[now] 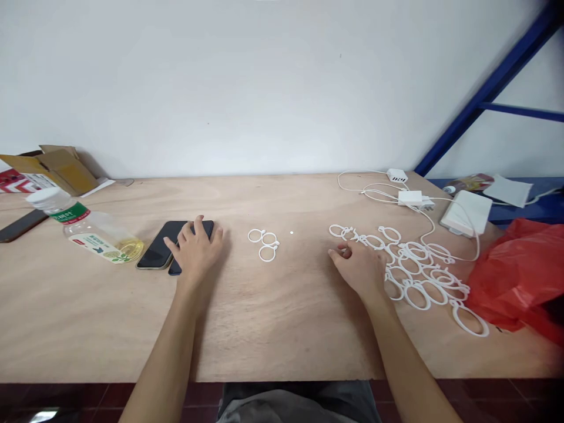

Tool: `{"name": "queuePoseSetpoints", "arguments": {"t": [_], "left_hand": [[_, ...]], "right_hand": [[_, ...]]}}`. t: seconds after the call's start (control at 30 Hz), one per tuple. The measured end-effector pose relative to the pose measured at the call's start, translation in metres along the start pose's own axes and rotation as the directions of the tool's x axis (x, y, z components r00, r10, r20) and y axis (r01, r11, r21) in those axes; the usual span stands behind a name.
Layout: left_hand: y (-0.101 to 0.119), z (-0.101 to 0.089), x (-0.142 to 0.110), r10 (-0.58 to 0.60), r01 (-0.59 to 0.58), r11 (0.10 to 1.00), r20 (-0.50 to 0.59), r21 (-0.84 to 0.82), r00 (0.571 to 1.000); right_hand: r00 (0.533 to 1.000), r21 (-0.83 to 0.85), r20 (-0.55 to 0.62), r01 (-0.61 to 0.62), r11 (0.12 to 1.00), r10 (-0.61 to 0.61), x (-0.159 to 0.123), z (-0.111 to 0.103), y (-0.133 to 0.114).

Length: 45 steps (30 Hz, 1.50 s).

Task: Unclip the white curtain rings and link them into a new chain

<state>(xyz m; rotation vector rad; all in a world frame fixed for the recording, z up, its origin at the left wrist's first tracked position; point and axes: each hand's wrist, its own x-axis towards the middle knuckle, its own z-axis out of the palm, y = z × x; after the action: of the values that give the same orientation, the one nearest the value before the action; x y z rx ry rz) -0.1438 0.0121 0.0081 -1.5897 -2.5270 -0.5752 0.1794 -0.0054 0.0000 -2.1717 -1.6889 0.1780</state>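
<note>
My left hand (197, 249) rests over two dark smartphones, its fingers spread and nothing gripped. One phone (159, 247) lies on the left in a pale case; the other phone (175, 269) is mostly hidden under the hand. At the left edge of a heap of white plastic rings (416, 295), my right hand (358, 267) has its fingers curled in. Whether anything is inside those fingers is hidden. Three white rings (267, 253) with small tabs lie grouped between my hands. Close to them is a tiny white dot (291, 232).
Left of the phones a clear bottle (90, 226) of yellowish liquid lies tilted. Beyond it are an opened cardboard box (66, 170) and a dark flat object (22, 226). On the right are white cables with an adapter (410, 198), a white box (467, 212) and a red plastic bag (520, 273).
</note>
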Motion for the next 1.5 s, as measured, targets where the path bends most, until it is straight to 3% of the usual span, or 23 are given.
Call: {"name": "queuePoseSetpoints", "arguments": {"t": [0.13, 0.27, 0.4, 0.53, 0.63, 0.73, 0.87, 0.97, 1.03, 1.13, 1.2, 1.3, 1.4, 1.5], "left_hand": [[-0.004, 0.0, 0.004, 0.031, -0.03, 0.999, 0.062, -0.009, 0.998], [0.007, -0.003, -0.001, 0.026, -0.03, 0.997, -0.06, -0.074, 0.998], [0.028, -0.004, -0.014, 0.167, -0.19, 0.968, -0.146, -0.164, 0.975], [0.044, 0.002, -0.029, 0.333, -0.355, 0.911, -0.132, -0.209, 0.934], [0.048, 0.007, -0.034, 0.404, -0.414, 0.883, -0.091, -0.222, 0.91], [0.045, 0.009, -0.03, 0.395, -0.402, 0.895, -0.074, -0.193, 0.916], [0.03, 0.008, -0.016, 0.251, -0.26, 0.958, -0.082, -0.123, 0.964], [0.021, 0.008, -0.011, 0.208, -0.22, 0.966, -0.099, -0.136, 0.973], [0.022, 0.01, -0.012, 0.26, -0.289, 0.939, -0.165, -0.186, 0.951], [0.034, 0.013, -0.023, 0.377, -0.456, 0.836, -0.284, -0.307, 0.882], [0.047, 0.012, -0.034, 0.435, -0.539, 0.734, -0.323, -0.414, 0.841], [0.069, 0.008, -0.055, 0.514, -0.574, 0.579, -0.287, -0.579, 0.808], [0.089, 0.002, -0.078, 0.589, -0.484, 0.509, -0.122, -0.712, 0.799], [0.103, -0.002, -0.094, 0.639, -0.408, 0.494, 0.001, -0.768, 0.769]], "right_hand": [[1.0, 0.026, -0.018, 0.002, 1.0, -0.001, 0.001, 0.001, 0.001], [0.995, 0.031, -0.092, -0.025, 0.999, 0.028, 0.002, 0.001, 0.004], [0.992, -0.042, -0.113, -0.067, 0.997, 0.061, 0.002, 0.0, 0.006], [0.997, -0.063, -0.056, -0.049, 0.997, 0.046, 0.002, -0.001, 0.006], [0.997, -0.051, -0.064, -0.035, 0.998, 0.032, 0.001, -0.001, 0.006], [0.997, -0.055, -0.073, -0.015, 0.998, 0.011, 0.0, -0.002, 0.004], [0.996, -0.062, -0.083, 0.016, 0.998, -0.022, -0.002, 0.0, 0.003], [0.994, -0.051, -0.099, 0.046, 0.998, -0.051, -0.002, 0.003, 0.003], [0.989, -0.01, -0.131, 0.068, 0.998, -0.069, -0.001, 0.006, 0.005], [0.969, 0.176, -0.23, 0.131, 0.976, -0.088, 0.001, 0.008, 0.004], [0.961, 0.416, -0.272, 0.165, 0.894, -0.051, 0.001, 0.008, 0.0], [0.991, 0.77, -0.132, 0.102, 0.63, 0.001, -0.002, 0.006, -0.01], [0.995, 0.924, 0.052, -0.016, 0.381, -0.084, -0.009, 0.004, -0.022], [0.971, 0.97, 0.165, -0.128, 0.209, -0.171, -0.016, 0.002, -0.029]]}}
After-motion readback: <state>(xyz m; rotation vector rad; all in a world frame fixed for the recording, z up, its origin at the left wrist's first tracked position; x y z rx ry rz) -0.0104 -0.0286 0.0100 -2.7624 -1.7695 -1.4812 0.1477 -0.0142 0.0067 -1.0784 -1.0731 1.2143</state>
